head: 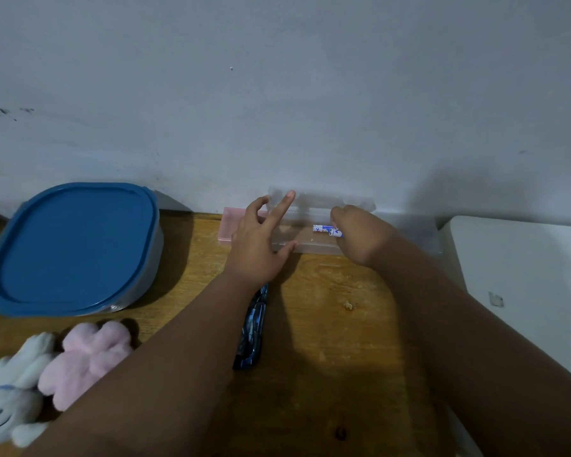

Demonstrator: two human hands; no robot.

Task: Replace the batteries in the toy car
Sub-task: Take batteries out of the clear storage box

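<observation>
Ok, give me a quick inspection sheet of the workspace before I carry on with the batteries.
Surface: wooden table, against a pale wall.
Job's things: clear plastic box, lid up against the wall; batteries inside; toy car not identified, though a dark blue item lies partly under the left forearm.
Clutter: blue-lidded container, pink plush, white plush, pink flat item beside the box.
Grippers: left hand spread on the box; right hand at the batteries, grip hidden.
Cables: nothing seen.
Surroundings: white surface to the right.
</observation>
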